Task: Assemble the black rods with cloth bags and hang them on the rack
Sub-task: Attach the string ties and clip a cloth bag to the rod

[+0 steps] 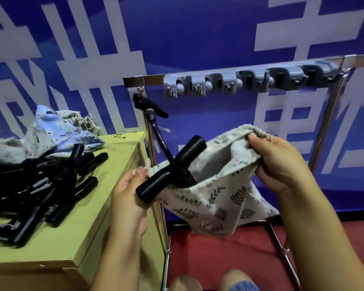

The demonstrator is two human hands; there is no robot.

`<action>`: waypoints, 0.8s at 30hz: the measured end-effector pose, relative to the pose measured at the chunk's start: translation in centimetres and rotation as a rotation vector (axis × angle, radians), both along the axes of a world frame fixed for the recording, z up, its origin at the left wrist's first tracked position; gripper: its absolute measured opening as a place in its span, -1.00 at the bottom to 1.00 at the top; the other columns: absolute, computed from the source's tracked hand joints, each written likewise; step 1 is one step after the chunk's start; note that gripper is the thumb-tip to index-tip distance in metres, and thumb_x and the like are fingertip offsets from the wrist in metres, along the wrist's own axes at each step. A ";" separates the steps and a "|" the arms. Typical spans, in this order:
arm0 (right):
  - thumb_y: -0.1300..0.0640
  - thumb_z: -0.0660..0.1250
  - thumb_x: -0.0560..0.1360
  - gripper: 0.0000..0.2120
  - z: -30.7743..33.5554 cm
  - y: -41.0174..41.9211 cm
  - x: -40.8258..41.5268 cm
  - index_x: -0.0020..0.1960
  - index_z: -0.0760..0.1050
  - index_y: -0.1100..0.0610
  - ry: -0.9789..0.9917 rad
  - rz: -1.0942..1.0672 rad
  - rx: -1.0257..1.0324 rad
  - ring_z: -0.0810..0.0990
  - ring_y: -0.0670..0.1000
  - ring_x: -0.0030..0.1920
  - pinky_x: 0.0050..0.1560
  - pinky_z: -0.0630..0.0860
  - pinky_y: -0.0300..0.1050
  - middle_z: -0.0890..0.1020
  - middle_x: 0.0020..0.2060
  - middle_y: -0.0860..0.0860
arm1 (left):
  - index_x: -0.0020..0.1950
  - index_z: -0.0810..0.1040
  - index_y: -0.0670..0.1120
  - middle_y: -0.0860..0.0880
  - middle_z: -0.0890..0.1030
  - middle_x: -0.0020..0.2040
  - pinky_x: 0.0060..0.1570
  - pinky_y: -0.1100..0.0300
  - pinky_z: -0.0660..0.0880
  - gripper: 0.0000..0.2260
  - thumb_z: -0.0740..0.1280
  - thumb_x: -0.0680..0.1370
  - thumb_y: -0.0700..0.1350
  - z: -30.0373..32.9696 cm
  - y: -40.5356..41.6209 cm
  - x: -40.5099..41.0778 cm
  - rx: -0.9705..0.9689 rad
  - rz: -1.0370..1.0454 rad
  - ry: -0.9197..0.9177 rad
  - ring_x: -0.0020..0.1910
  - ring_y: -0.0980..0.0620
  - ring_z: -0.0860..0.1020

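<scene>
A white cloth bag (214, 198) with a green leaf print hangs open between my hands. My left hand (130, 192) pinches the bag's left rim, and my right hand (277, 162) grips its right rim by the drawstring. A black rod (170, 166) with a thick cross handle sticks out of the bag's mouth, its lower end hidden inside. The metal rack (248, 70) stands behind, with a grey clip holder (240, 82) along its top bar. One black rod (149, 106) leans by the rack's left post.
A yellow-green table (88, 206) at the left carries a pile of black rods (40, 185) and a heap of cloth bags (51, 131). A blue and white banner forms the backdrop. Red floor lies below, with my knees at the bottom edge.
</scene>
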State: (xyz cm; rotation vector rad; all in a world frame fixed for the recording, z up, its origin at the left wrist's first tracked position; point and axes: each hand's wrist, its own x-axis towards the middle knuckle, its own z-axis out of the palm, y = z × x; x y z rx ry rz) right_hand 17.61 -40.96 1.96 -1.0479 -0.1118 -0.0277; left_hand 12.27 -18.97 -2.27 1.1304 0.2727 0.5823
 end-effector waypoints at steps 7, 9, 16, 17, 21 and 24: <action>0.20 0.20 0.56 -0.82 0.1 -2.1 0.7 -0.10 0.55 0.22 -0.098 0.028 -1.008 0.56 0.06 -0.23 -0.14 0.55 0.01 0.59 -0.25 0.13 | -0.31 0.38 -0.06 -0.02 0.34 -0.39 -0.40 0.20 0.29 -0.71 0.20 0.62 -0.11 -0.4 1.3 0.9 0.202 0.143 -0.012 -0.44 0.10 0.32; 0.17 0.28 0.53 -0.86 0.4 -2.1 0.9 -0.15 0.52 0.22 -0.137 0.132 -1.305 0.59 0.07 -0.28 -0.20 0.61 -0.03 0.57 -0.30 0.10 | -0.31 0.35 -0.03 -0.01 0.31 -0.39 -0.37 0.18 0.24 -0.70 0.17 0.63 -0.06 0.0 1.0 1.1 0.300 0.181 -0.052 -0.41 0.08 0.28; 0.04 0.50 0.22 -0.67 -0.6 -1.1 1.2 -0.24 0.41 0.19 -0.111 0.481 -0.469 0.54 -0.13 -0.48 -0.47 0.51 -0.30 0.54 -0.47 0.01 | -0.17 0.42 -0.09 -0.06 0.40 -0.29 -0.23 0.17 0.34 -0.78 0.17 0.63 -0.04 2.4 1.0 2.4 0.318 0.263 -0.050 -0.27 0.02 0.37; -0.02 0.56 0.14 -0.62 -0.9 -1.0 1.2 -0.29 0.44 0.17 -0.096 0.512 -0.359 0.56 -0.14 -0.45 -0.44 0.52 -0.30 0.55 -0.47 -0.01 | -0.19 0.41 -0.08 -0.06 0.40 -0.29 -0.22 0.14 0.31 -0.77 0.18 0.62 -0.02 2.4 0.9 2.4 0.337 0.272 -0.057 -0.27 0.02 0.36; 0.07 0.50 0.18 -0.82 -1.9 -1.1 1.1 -0.40 0.53 0.11 -0.033 0.589 -0.139 0.68 -0.07 -0.32 -0.43 0.55 -0.35 0.62 -0.41 0.01 | -0.21 0.40 -0.04 0.00 0.48 -0.28 -0.21 0.12 0.40 -0.78 0.29 0.56 0.04 3.2 0.2 2.3 0.411 0.343 -0.072 -0.28 0.03 0.44; 0.03 0.56 0.12 -0.78 -2.4 -1.2 1.1 -0.35 0.60 0.11 -0.040 0.555 -0.135 0.68 -0.07 -0.32 -0.41 0.56 -0.34 0.64 -0.39 0.02 | -0.21 0.36 0.00 -0.01 0.43 -0.31 -0.26 0.14 0.37 -0.80 0.30 0.55 0.02 3.9 0.0 2.3 0.388 0.351 -0.084 -0.35 0.05 0.38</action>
